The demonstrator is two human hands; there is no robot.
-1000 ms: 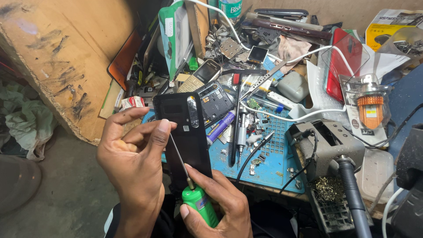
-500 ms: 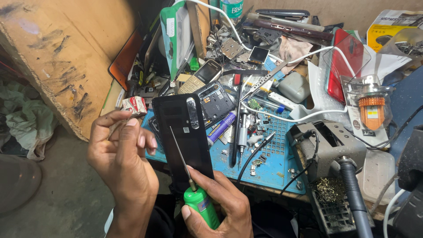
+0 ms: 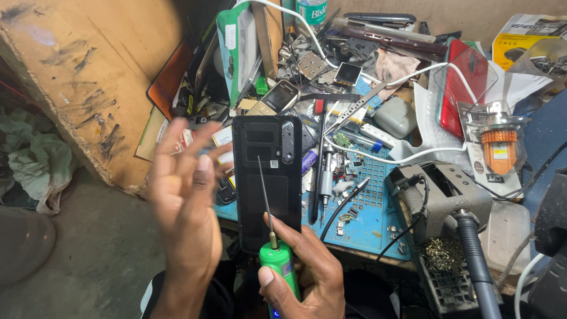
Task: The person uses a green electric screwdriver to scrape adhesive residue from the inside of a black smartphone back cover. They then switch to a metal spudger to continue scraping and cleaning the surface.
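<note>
Head view: 1 black phone [image 3: 269, 177], back up, held over a blue work mat [image 3: 366, 207]. Right hand [image 3: 304, 272] clasps the phone's lower end and a green-handled screwdriver [image 3: 277, 266], its shaft lying across the back. Left hand [image 3: 186, 201], blurred, fingers spread, grips nothing, just left of the phone.

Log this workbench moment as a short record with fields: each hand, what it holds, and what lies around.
left hand: raised beside the phone, fingers spread, blurred, holding nothing
right hand: grips a green-handled screwdriver and props the phone from below
phone: black, back facing the camera, upright over the mat edge
screwdriver shaft: lies up across the phone's back
mat: blue, strewn with small parts and tools
right of mat: metal soldering stand with brass wool below
far right: orange bulb in clear packaging
left: scuffed cardboard
</note>
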